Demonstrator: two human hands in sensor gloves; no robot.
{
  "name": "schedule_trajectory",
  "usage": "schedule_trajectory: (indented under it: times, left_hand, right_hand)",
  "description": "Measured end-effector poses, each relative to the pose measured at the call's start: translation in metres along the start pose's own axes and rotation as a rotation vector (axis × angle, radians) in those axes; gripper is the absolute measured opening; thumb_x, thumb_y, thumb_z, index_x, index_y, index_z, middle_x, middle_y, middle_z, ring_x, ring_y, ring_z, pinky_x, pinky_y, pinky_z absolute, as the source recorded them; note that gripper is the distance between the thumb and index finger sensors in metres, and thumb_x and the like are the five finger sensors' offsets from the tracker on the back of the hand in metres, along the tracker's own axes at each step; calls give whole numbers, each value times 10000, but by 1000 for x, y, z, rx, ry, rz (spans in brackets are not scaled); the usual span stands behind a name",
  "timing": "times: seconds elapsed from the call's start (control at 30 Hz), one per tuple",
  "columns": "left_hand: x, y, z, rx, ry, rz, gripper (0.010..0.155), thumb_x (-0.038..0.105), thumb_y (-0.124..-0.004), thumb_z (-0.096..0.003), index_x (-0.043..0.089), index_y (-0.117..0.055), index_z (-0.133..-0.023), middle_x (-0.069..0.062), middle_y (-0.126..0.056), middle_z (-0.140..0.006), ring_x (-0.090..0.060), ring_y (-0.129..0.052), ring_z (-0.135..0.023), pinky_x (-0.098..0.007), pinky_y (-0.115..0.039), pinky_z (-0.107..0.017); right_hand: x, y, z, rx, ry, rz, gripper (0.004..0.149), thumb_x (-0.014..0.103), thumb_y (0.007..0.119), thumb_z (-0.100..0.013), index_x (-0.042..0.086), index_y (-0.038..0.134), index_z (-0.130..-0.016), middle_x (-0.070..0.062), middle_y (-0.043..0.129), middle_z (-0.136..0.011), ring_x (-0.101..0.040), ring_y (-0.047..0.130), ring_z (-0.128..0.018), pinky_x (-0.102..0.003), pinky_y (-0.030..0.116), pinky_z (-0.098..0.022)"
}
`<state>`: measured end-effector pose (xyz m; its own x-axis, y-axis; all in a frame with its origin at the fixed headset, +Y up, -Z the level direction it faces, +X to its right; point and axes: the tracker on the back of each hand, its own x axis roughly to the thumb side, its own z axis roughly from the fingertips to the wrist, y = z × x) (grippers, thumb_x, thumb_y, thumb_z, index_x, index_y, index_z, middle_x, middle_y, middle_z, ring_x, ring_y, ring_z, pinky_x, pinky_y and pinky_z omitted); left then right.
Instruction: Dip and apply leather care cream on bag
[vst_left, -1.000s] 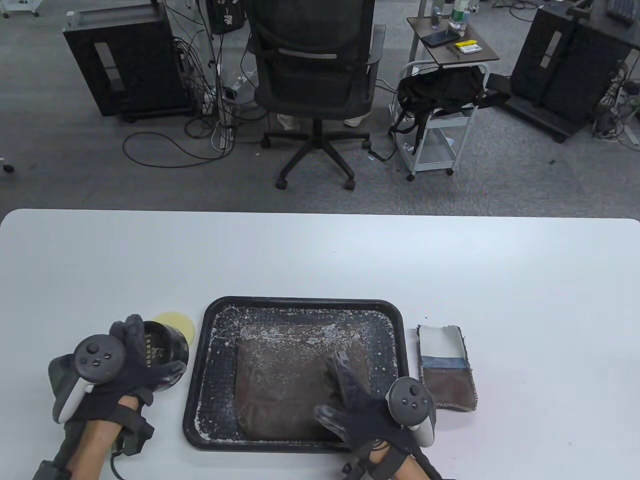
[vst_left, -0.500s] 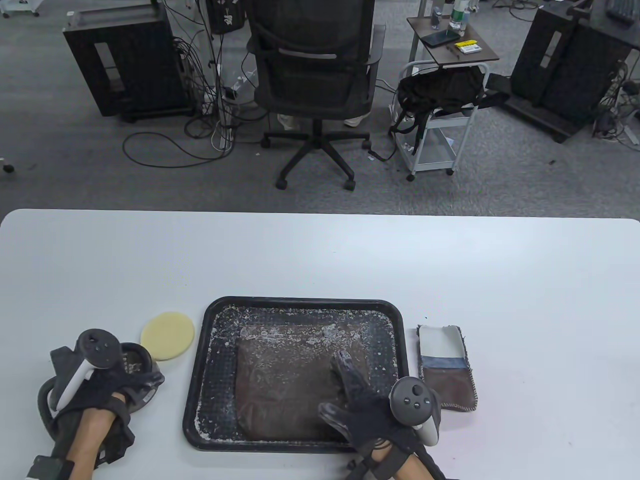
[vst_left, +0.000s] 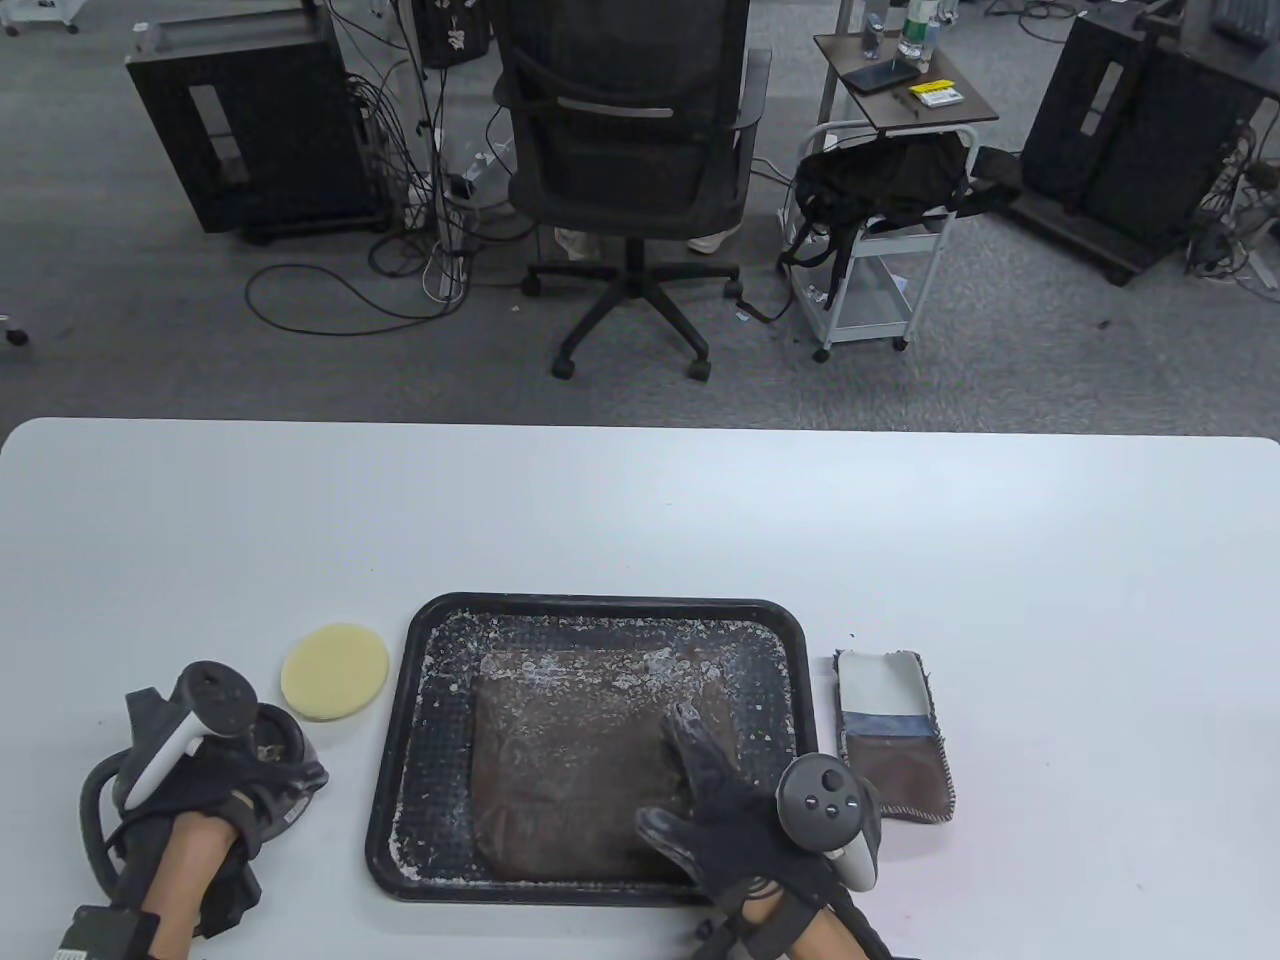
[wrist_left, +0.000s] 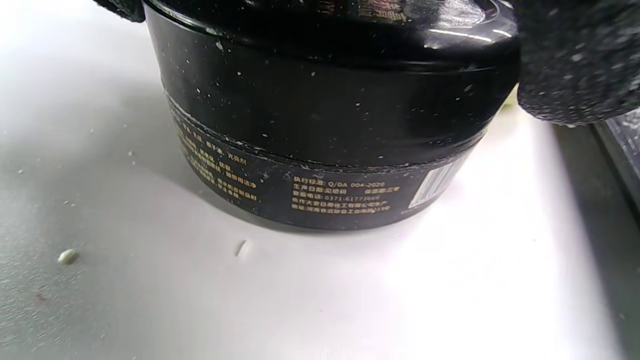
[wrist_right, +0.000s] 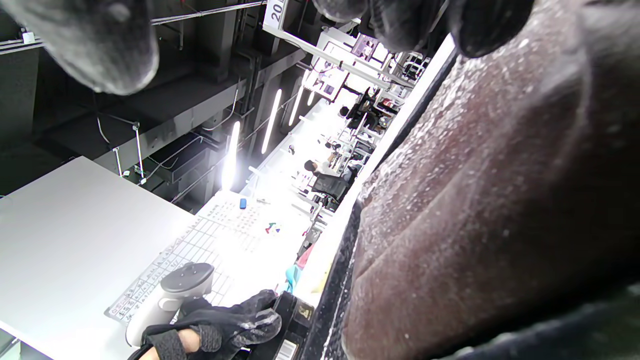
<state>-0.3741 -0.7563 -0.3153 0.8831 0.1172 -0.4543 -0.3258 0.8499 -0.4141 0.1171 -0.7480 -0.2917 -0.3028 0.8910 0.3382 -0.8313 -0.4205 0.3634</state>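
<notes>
Down near the table's front edge, toward the left corner, the black cream jar (wrist_left: 320, 130) stands upright on the white table (vst_left: 640, 520), its lid on, gold print and a barcode running round its lower wall. The left hand (vst_left: 215, 780) grasps it from above — gloved fingers curled over the lid and down the sides, one fingertip (wrist_left: 575, 60) pressed against the jar's upper right wall in the left wrist view. White specks dot the jar and the table beside it.

Just beyond the jar, apart from it, lies a round pale-yellow sponge pad (vst_left: 335, 672), flat on the table. To its right sits the black tray (vst_left: 420, 760), near the middle of the front edge, its floor crusted with white flakes. The brown leather bag (vst_left: 570, 780) lies flat inside the tray, filling most of its near half.

On the bag's right part rests the right hand (vst_left: 745, 810) — grip released, fingers straight and spread, palm down on the leather. From the right wrist view the fingertips (wrist_right: 490, 25) touch the speckled brown surface.

Right of the tray, just beside its rim, a folded cloth (vst_left: 893, 735) lies flat, showing white, blue and brown bands.
</notes>
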Motion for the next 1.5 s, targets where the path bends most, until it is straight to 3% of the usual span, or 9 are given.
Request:
schedule_trajectory:
  times: [0.4,0.6,0.73,0.87,1.03,1.17,1.3,1.5]
  left_hand:
    - [1,1,1,27,22,-24,1103,692,-863,-327,235,-159,-1042,-104,-121,-1135,-515,-279,-1045,-671,-484,-710]
    - [17,10,19,197,-72,-46,1091,686,-860,-323,233,-181,-1047,-96,-135,-1139,-493,-265,-1052,-666,-460,-719]
    - [41,8,37,337,-198,-100,1068,687,-840,-336,228,-189,-1048,-106,-153,-1136,-492,-299,-1047,-661,-498,-706]
    - [78,-7,59,447,-456,-136,1014,672,-798,-365,228,-194,-1046,-110,-174,-1131,-475,-340,-1045,-633,-532,-704]
    - [112,-32,81,400,-692,-143,1000,677,-788,-368,246,-195,-1047,-89,-184,-1138,-445,-330,-1060,-647,-510,-711]
    - [132,-55,88,283,-821,-194,987,681,-780,-364,267,-198,-1047,-59,-178,-1144,-427,-295,-1072,-666,-463,-720]
    - [140,-66,87,239,-822,-272,986,686,-768,-367,282,-177,-1044,-44,-151,-1144,-413,-246,-1077,-677,-398,-728]
    - [147,-61,87,338,-776,-281,958,678,-756,-375,286,-196,-1047,-38,-167,-1147,-409,-266,-1080,-675,-402,-730]
  right_hand:
    - [-1,-2,0,-9,6,23,924,539,775,-436,142,248,-1083,-222,332,-1100,-552,507,-962,-690,591,-628]
    - [2,-7,0,-24,-3,62,926,529,781,-439,144,242,-1086,-217,298,-1105,-546,463,-976,-688,537,-658]
    - [9,-18,2,-71,-21,247,924,513,793,-440,162,239,-1090,-176,213,-1117,-528,357,-1003,-681,414,-696]
    - [13,-30,6,-82,17,540,927,510,797,-439,167,238,-1094,-163,179,-1119,-525,247,-1007,-674,298,-701]
    - [10,-37,8,-17,118,784,944,530,793,-434,166,226,-1097,-160,122,-1114,-512,126,-996,-689,198,-678]
    - [2,-36,7,82,231,915,967,557,780,-431,182,186,-1094,-155,59,-1100,-500,32,-976,-707,128,-649]
    - [-5,-34,7,138,299,976,973,569,769,-428,191,164,-1090,-153,62,-1102,-497,25,-972,-716,108,-637]
    - [-10,-38,5,140,310,925,956,558,771,-429,189,189,-1091,-155,115,-1117,-503,59,-984,-719,119,-638]
